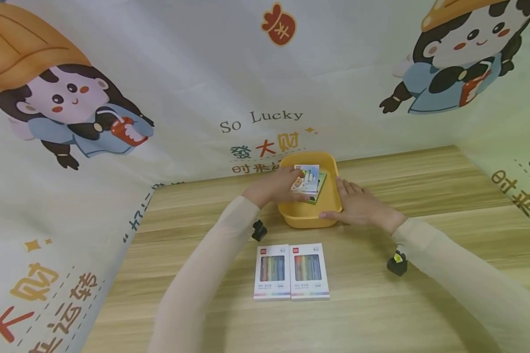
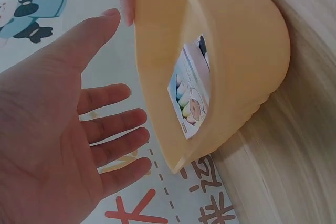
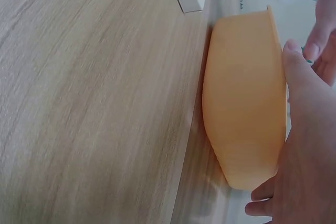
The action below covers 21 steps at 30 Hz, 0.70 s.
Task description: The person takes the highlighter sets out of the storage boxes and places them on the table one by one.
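Observation:
A yellow plastic basket (image 1: 315, 223) stands near the back of the table. Inside it lie a small white box (image 1: 311, 174) with a picture of coloured sticks and a bear, and a green-edged item (image 1: 321, 182) partly under it. My left hand (image 1: 284, 185) is over the basket's left side; its fingers are spread and relaxed, apart from the box in the left wrist view. My right hand (image 1: 364, 206) holds the basket at its near right corner, thumb (image 3: 296, 66) along the rim and fingers (image 3: 261, 198) bent at the wall.
Two white windowed boxes of coloured sticks, a left one (image 1: 272, 272) and a right one (image 1: 309, 272), lie side by side nearer me. A printed cloth (image 1: 194, 98) hangs behind the table (image 1: 357, 304) and along its sides. A small black device hangs under each wrist.

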{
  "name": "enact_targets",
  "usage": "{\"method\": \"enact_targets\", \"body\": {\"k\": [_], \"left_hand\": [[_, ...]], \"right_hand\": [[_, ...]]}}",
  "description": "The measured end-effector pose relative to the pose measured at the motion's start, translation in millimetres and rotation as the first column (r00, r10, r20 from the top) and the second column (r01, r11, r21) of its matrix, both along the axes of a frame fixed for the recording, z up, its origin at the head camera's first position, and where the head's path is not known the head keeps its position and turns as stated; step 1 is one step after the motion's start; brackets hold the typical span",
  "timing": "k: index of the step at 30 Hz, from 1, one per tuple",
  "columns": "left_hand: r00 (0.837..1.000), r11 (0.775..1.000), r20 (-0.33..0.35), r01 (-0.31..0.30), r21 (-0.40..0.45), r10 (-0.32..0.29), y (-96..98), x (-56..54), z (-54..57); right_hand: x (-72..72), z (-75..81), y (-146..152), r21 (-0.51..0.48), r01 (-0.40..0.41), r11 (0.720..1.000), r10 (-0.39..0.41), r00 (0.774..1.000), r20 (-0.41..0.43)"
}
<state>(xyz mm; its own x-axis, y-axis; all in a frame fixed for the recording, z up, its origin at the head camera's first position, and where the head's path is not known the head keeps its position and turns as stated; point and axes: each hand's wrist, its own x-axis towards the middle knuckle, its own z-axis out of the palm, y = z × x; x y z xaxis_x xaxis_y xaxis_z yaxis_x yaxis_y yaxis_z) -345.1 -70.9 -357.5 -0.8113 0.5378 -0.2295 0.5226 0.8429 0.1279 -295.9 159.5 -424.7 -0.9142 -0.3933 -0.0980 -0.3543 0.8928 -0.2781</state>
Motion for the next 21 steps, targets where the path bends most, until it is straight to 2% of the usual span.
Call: {"method": "enact_targets", "body": {"k": [8,21], "left_hand": [[1.000,1.000,0.024,-0.007,-0.007,0.007,8.3,-14.3,-1.6],[0.997,0.997,0.022,-0.078,-0.018,0.078,18.0,-37.1,-9.0]], "right_hand": [[3.0,2.8,-1.5,0.015,0.009,1.000,-0.009,1.000,0.012],[0.7,4.8,-0.9,0.015,-0.004,1.000,0.003,0.998,0.058]]}}
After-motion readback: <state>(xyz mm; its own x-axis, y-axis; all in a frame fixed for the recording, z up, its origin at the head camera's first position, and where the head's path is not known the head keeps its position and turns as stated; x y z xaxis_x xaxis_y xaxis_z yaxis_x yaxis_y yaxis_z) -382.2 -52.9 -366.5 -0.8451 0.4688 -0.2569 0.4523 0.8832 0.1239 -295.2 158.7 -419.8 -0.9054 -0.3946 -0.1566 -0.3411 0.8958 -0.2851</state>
